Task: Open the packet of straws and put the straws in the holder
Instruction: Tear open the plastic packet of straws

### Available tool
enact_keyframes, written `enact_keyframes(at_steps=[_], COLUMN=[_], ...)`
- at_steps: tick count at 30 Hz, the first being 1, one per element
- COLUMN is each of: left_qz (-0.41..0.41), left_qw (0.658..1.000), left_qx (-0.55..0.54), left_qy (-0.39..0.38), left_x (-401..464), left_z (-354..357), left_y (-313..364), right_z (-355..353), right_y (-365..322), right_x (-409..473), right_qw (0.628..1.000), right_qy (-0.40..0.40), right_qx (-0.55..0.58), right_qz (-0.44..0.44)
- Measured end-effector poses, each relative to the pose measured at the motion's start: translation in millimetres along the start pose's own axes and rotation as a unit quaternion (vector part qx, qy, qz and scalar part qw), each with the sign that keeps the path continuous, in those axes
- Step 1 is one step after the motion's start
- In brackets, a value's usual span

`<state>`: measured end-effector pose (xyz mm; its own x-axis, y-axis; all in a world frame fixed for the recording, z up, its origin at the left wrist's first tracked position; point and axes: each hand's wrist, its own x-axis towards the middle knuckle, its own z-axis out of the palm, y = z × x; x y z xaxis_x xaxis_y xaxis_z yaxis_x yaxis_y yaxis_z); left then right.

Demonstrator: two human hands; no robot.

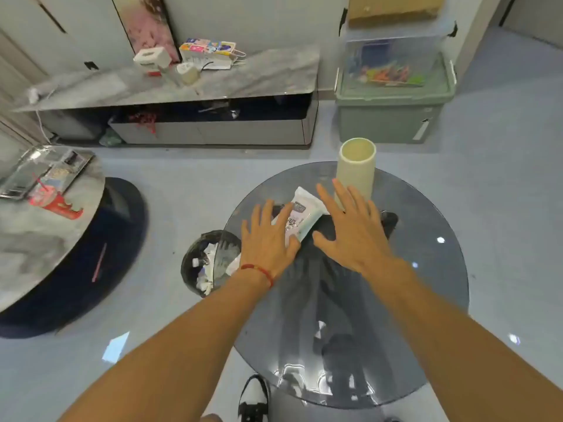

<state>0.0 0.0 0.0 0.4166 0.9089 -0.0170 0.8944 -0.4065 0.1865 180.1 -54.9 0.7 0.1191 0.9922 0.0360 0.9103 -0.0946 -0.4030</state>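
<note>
A white packet of straws lies flat on the round dark glass table, just in front of a tall cream cylindrical holder that stands upright and looks empty. My left hand is spread with straight fingers over the packet's left end. My right hand is spread with straight fingers at the packet's right side, partly in front of the holder's base. Neither hand grips the packet.
A black bin with white scraps stands on the floor at the table's left edge. A marble round table with a tray and red cup is far left. A low grey cabinet and a green lidded box stand behind.
</note>
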Motion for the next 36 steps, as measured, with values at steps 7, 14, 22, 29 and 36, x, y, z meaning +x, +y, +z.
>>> enact_keyframes(at_steps=[7, 14, 22, 29, 36], left_qz=[-0.039, -0.041, 0.022, 0.089, 0.186], left_qw=[0.997, 0.998, 0.998, 0.983, 0.974], left_qx=[0.051, 0.001, -0.042, 0.036, -0.092], left_qy=[0.031, 0.050, 0.052, 0.157, 0.091], left_x=[12, 30, -1, -45, -79], left_z=[116, 128, 119, 115, 113], left_y=[-40, -55, -57, -66, -13], right_z=[122, 153, 140, 114, 106], right_y=[24, 33, 40, 35, 32], right_x=[19, 37, 12, -58, -109], right_qw=[0.999, 0.998, 0.959, 0.891, 0.831], right_qy=[0.012, 0.031, 0.123, 0.099, 0.143], right_qx=[-0.034, 0.013, 0.205, 0.413, 0.500], right_qz=[-0.033, -0.058, 0.151, 0.162, 0.199])
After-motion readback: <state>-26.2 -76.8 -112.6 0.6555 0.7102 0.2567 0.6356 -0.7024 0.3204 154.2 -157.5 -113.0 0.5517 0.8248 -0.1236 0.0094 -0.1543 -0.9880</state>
